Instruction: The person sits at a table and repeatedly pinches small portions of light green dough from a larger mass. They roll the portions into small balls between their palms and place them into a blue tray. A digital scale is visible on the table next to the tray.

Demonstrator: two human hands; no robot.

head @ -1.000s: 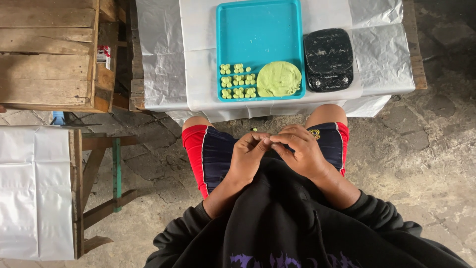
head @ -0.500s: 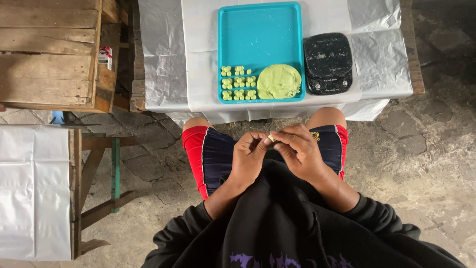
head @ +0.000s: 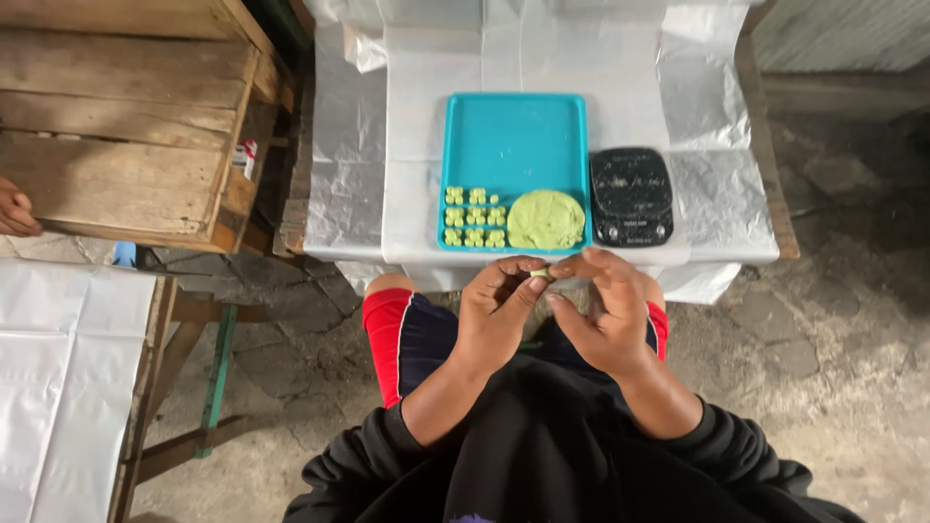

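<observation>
My left hand (head: 499, 310) and my right hand (head: 605, 310) meet above my lap, just in front of the table edge. Between their fingertips they pinch a small piece of pale green dough (head: 540, 275). Straight ahead lies a teal tray (head: 513, 136) on a white-covered table (head: 417, 145). On the tray's near end sit several small shaped green dough pieces (head: 474, 217) in rows and a flat round lump of green dough (head: 546, 219).
A black digital scale (head: 631, 195) stands right of the tray. A wooden crate table (head: 116, 126) is at the left, with another person's hand (head: 15, 210) at its edge. A white-covered surface (head: 58, 378) lies lower left. The floor is stone.
Both hands have risen from my lap toward the table edge, still working the small dough piece between the fingertips. The view has shifted so the tray sits lower in the picture.
</observation>
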